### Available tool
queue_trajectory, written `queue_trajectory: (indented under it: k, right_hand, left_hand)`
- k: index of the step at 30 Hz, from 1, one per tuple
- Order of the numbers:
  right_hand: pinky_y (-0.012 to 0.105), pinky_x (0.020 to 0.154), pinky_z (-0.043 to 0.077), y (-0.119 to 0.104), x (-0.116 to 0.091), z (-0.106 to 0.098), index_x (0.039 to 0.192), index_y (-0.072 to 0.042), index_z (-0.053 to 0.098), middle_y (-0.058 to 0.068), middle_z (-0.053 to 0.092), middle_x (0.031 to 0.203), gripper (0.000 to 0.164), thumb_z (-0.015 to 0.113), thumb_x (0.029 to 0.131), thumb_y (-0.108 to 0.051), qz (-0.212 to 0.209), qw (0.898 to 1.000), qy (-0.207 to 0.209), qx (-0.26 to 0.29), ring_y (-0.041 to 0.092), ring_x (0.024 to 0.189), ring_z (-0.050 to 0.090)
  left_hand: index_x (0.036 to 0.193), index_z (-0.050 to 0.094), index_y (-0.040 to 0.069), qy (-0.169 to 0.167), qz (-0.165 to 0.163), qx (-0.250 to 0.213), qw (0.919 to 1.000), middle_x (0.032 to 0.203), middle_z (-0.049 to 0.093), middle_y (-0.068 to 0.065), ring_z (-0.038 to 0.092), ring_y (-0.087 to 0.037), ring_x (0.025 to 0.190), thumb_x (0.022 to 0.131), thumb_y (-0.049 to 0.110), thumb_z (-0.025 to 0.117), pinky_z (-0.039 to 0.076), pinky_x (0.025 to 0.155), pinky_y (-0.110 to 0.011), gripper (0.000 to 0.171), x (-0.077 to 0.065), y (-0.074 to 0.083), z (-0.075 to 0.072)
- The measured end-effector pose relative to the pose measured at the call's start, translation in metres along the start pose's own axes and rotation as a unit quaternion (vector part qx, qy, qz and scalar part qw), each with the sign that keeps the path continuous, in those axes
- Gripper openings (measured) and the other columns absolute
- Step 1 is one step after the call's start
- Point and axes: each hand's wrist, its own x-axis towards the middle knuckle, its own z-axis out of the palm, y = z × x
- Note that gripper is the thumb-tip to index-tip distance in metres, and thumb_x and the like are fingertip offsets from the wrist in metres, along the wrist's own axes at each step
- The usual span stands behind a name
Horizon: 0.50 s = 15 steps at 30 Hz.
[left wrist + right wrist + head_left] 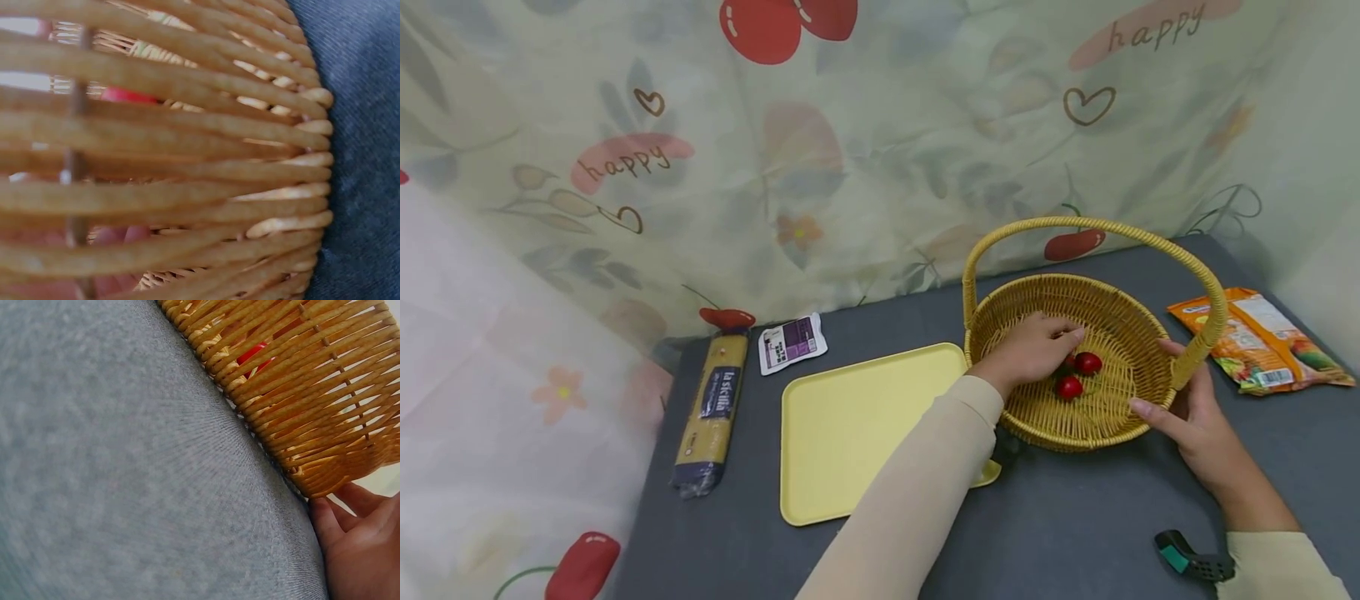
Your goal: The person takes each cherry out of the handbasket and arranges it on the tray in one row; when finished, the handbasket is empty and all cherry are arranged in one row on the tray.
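Note:
A yellow wicker basket (1108, 350) with a tall arched handle stands on the dark grey table. Inside it lie two small, glossy, round red fruits (1069, 387); another dark red bit shows beside the left hand. My left hand (1033, 346) reaches over the near left rim into the basket, just above and left of the fruits. Its underside is hidden, so whether it pinches anything is unclear. At the basket's right side, my right hand (1198, 421) grips the rim near the handle's base, thumb on the inner side. The left wrist view is mostly filled by blurred wicker (187, 137).
A pale yellow tray (842, 442) lies left of the basket, partly under the left forearm. Farther left are a pasta packet (711, 417) and a small white-and-purple pouch (792, 342). An orange snack bag (1262, 342) lies to the right. A patterned curtain (880, 150) hangs behind.

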Motion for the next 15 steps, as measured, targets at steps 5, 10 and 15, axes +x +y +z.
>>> queue_trajectory:
  k: [5, 10, 15]
  right_hand:
    - [0.012, 0.095, 0.047, -0.0010, 0.0001, -0.0002, 0.172, -0.019, 0.016, 0.022, 0.024, 0.158, 0.086, 0.059, 0.105, 0.011, 0.000, 1.000, 0.000, 0.002, 0.012, 0.132, 0.050]
    - [0.011, 0.095, 0.046, -0.0015, 0.0000, -0.0003, 0.172, -0.019, 0.016, 0.021, 0.024, 0.158, 0.086, 0.059, 0.104, 0.011, -0.001, 1.000, -0.002, -0.001, 0.013, 0.132, 0.049]
    - [0.011, 0.096, 0.044, -0.0013, -0.0001, -0.0003, 0.172, -0.020, 0.016, 0.020, 0.024, 0.159, 0.086, 0.059, 0.105, 0.011, 0.000, 1.000, -0.003, -0.007, 0.014, 0.134, 0.047]
  left_hand:
    - [0.147, 0.070, 0.021, -0.003, -0.002, 0.035, 0.9994, 0.147, 0.060, 0.007, 0.043, -0.008, 0.147, 0.118, 0.037, 0.048, 0.038, 0.113, -0.026, 0.040, 0.0011, -0.0015, 0.0014]
    - [0.137, 0.075, 0.015, 0.026, -0.008, 0.069, 0.9973, 0.132, 0.063, 0.002, 0.057, -0.009, 0.121, 0.115, 0.025, 0.060, 0.047, 0.095, -0.021, 0.028, 0.0032, -0.0023, 0.0028]
    - [0.132, 0.077, 0.018, 0.036, -0.026, 0.093, 0.9947, 0.125, 0.063, 0.004, 0.056, -0.008, 0.111, 0.109, 0.019, 0.070, 0.046, 0.087, -0.020, 0.024, 0.0037, -0.0015, 0.0028]
